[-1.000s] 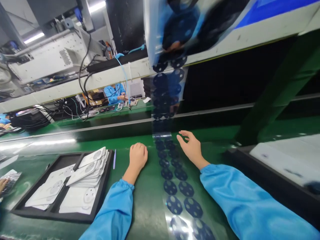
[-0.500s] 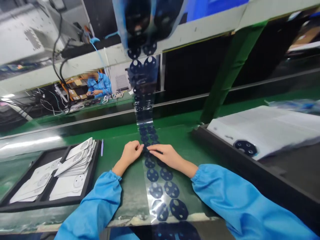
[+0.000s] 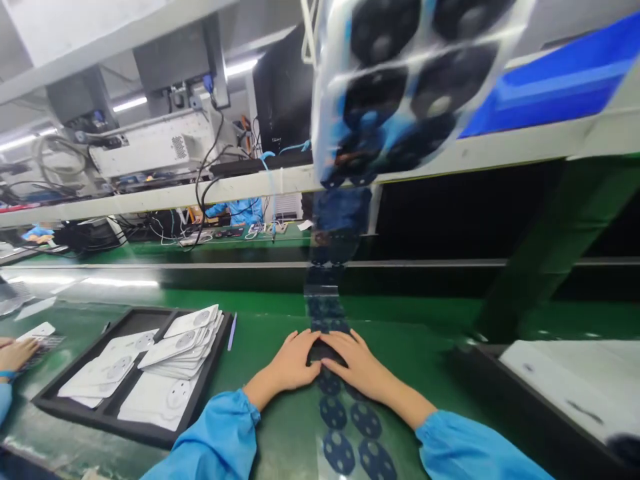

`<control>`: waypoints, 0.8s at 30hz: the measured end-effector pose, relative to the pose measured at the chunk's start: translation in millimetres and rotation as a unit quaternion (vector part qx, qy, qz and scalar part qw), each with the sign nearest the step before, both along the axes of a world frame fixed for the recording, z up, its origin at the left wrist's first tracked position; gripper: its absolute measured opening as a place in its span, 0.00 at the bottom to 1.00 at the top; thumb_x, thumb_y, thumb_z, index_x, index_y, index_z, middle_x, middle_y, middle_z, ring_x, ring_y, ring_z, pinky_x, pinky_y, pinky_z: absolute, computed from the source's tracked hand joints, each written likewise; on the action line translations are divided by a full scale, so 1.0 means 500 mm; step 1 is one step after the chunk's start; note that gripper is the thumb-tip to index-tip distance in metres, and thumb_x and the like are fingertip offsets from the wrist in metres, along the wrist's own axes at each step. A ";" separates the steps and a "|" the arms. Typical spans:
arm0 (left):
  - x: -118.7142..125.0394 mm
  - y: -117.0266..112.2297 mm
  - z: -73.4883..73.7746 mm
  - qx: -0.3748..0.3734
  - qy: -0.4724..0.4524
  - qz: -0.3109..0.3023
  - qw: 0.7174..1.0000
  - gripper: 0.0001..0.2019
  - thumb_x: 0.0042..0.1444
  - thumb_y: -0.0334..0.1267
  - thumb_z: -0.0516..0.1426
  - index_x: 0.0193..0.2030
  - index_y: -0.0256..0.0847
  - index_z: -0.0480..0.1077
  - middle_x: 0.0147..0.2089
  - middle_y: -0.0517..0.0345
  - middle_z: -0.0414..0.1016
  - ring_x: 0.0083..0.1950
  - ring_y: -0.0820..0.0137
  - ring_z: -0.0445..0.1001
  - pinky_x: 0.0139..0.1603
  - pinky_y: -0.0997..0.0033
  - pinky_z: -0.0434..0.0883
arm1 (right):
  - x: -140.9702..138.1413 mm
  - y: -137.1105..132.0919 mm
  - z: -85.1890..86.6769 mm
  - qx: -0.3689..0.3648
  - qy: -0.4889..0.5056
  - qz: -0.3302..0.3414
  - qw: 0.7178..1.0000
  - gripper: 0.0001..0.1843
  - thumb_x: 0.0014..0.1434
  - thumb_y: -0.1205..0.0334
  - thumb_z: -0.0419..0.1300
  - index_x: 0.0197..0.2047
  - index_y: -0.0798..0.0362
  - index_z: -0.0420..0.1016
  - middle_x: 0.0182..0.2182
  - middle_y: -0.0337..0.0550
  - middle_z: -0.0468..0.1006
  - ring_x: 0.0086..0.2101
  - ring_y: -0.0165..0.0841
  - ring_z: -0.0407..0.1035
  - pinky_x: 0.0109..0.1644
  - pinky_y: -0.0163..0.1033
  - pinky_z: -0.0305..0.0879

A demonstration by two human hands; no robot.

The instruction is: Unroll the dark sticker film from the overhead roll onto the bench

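Two bare hands lie palm-down on the green work surface (image 3: pixel 425 347), their fingertips meeting over a clear plastic strip carrying two rows of dark round perforated discs (image 3: pixel 345 433). The left hand (image 3: pixel 293 363) rests at the strip's left edge, fingers extended and close together, tips on the film. The right hand (image 3: pixel 357 367) lies across the strip from the right, fingers likewise flat and loosely together — whether either hand pinches a disc I cannot tell, since the fingers cover that spot. The strip runs from under the fingertips toward the person between both blue sleeves, and away from them up to a blurred hanging length overhead. Off to the left sits a black compartmented tray (image 3: pixel 125 423) stacked with white flat cards with round insets (image 3: pixel 175 343) — well apart from the hands.
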State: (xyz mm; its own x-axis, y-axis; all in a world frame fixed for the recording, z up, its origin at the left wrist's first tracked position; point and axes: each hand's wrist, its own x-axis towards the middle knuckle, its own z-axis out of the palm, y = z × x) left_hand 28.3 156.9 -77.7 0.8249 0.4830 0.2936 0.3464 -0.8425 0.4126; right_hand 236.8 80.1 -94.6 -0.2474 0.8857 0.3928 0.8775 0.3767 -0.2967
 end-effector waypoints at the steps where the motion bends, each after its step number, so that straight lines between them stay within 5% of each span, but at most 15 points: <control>1: 0.001 0.003 -0.002 -0.006 -0.003 0.005 1.000 0.31 0.66 0.46 0.60 0.71 0.40 0.57 0.69 0.43 0.59 0.70 0.52 0.59 0.71 0.38 0.56 | 0.002 0.011 0.000 0.004 -0.002 0.003 1.000 0.24 0.72 0.52 0.52 0.67 0.50 0.66 0.61 0.52 0.69 0.63 0.49 0.59 0.68 0.71 0.44; 7: 0.006 0.008 -0.012 -0.016 -0.016 0.045 0.999 0.28 0.68 0.43 0.58 0.71 0.40 0.57 0.70 0.43 0.58 0.69 0.53 0.61 0.70 0.40 0.60 | -0.001 0.043 0.001 0.103 -0.033 0.032 0.994 0.19 0.74 0.59 0.49 0.63 0.47 0.71 0.54 0.48 0.75 0.61 0.51 0.61 0.68 0.74 0.27; 15: 0.006 -0.005 -0.003 0.004 0.003 0.047 0.999 0.22 0.68 0.41 0.59 0.66 0.38 0.63 0.65 0.45 0.64 0.68 0.55 0.63 0.70 0.42 0.60 | -0.005 0.013 0.019 0.232 -0.046 0.059 0.970 0.19 0.72 0.69 0.48 0.49 0.51 0.80 0.50 0.52 0.75 0.53 0.47 0.68 0.65 0.63 0.55; 20: 0.005 -0.008 -0.007 0.008 0.031 0.063 0.997 0.29 0.66 0.46 0.60 0.69 0.38 0.60 0.71 0.43 0.57 0.73 0.52 0.55 0.72 0.40 0.55 | -0.012 0.001 0.028 0.235 0.166 0.021 0.958 0.14 0.72 0.59 0.54 0.46 0.43 0.83 0.41 0.46 0.78 0.43 0.44 0.73 0.52 0.53 0.71; 24: 0.006 -0.006 -0.012 0.007 0.052 0.060 0.997 0.35 0.63 0.52 0.60 0.71 0.38 0.57 0.73 0.43 0.55 0.75 0.50 0.50 0.74 0.43 0.53 | -0.011 0.007 0.015 0.150 0.399 -0.113 0.898 0.15 0.65 0.46 0.63 0.46 0.46 0.82 0.43 0.48 0.79 0.45 0.48 0.74 0.57 0.60 0.70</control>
State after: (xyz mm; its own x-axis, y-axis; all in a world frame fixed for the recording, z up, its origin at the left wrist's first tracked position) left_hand 31.3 154.1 -83.5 0.7880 0.5764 0.2164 0.4854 -0.7979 0.3574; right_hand 231.3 83.6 -87.1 0.3913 0.7021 0.5949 0.4954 0.3840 -0.7792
